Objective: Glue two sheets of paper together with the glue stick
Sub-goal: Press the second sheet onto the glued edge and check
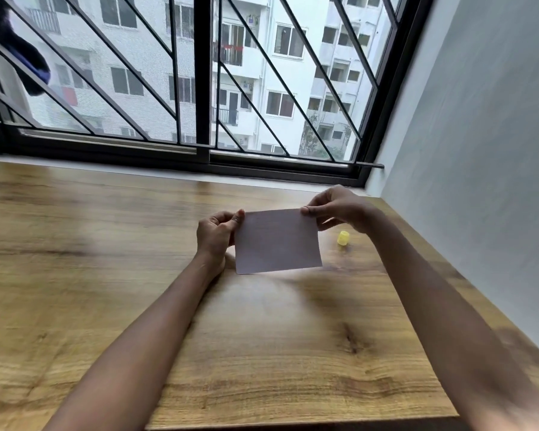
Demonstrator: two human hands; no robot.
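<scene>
Both hands' fingers [237, 218] pinch the paper's [277, 241] top corners (glue stick [343, 237] beside).

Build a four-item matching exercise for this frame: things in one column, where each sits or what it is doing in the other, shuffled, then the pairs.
Things:
1. left hand
2. right hand
3. paper
4. yellow cap

Places or states:
A. stands on the wooden table, right of the paper
B. pinches the paper's upper right corner
C. held up above the table between both hands
D. grips the paper's upper left edge

Pairs: 1-D, 2-B, 3-C, 4-A
</scene>
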